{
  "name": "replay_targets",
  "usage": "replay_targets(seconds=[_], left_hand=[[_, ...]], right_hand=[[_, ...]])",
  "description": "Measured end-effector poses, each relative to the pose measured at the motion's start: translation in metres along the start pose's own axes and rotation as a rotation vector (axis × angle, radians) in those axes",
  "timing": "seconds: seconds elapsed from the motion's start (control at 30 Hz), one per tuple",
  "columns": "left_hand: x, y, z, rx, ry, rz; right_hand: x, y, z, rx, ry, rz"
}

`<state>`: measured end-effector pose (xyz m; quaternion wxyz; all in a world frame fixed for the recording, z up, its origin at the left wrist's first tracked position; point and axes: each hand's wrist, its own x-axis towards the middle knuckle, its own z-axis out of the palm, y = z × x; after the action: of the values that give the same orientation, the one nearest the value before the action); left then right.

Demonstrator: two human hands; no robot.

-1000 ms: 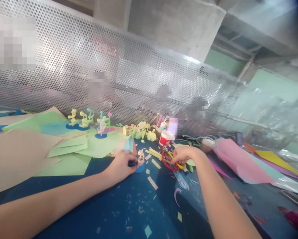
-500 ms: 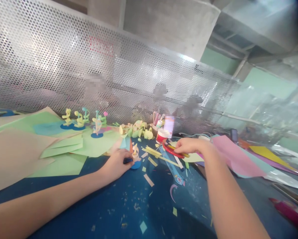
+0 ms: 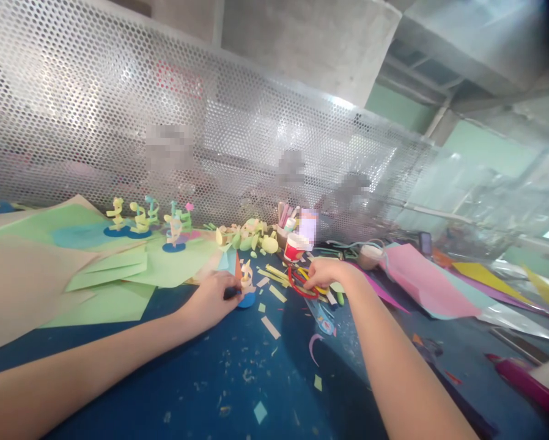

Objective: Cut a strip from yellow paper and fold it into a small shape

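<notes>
My left hand [image 3: 211,299] rests on the blue table [image 3: 219,379] and pinches the edge of a small blue paper disc [image 3: 246,300] that carries a curled yellow paper figure [image 3: 246,278]. My right hand [image 3: 323,273] reaches further back and closes around red-handled scissors [image 3: 299,285], which lie among yellow paper strips [image 3: 274,276]. The blades are hidden under the hand.
Finished paper figures on blue discs [image 3: 139,221] stand on green and tan paper sheets [image 3: 118,275] at the left. A red-and-white cup [image 3: 294,246], a pen holder [image 3: 284,223], pink and yellow sheets [image 3: 421,278] and a perforated metal screen [image 3: 164,140] line the back. Paper scraps litter the table.
My right hand lifted the scissors slightly, then brought them back down toward the table and a little left. My left hand stayed on the blue disc. The camera drifted right.
</notes>
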<state>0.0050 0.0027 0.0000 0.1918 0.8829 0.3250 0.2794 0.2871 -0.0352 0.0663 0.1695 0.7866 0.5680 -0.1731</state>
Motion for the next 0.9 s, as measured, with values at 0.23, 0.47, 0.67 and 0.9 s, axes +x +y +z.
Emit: replay_targets(seconds=[0.23,0.47,0.67,0.9], left_hand=[[0.000,0.002,-0.001,-0.010,0.004,0.003],[0.000,0.002,-0.002,-0.001,0.010,-0.011],[-0.001,0.003,-0.003,0.004,-0.001,-0.023],[-0.003,0.006,-0.006,-0.035,0.010,-0.007]], right_hand=[[0.003,-0.024,-0.001,0.037,0.276,-0.122],[0.018,-0.046,0.015,0.121,0.380,-0.296],[0.027,-0.040,0.020,0.235,0.445,-0.352],[0.040,-0.039,0.022,0.453,0.605,-0.379]])
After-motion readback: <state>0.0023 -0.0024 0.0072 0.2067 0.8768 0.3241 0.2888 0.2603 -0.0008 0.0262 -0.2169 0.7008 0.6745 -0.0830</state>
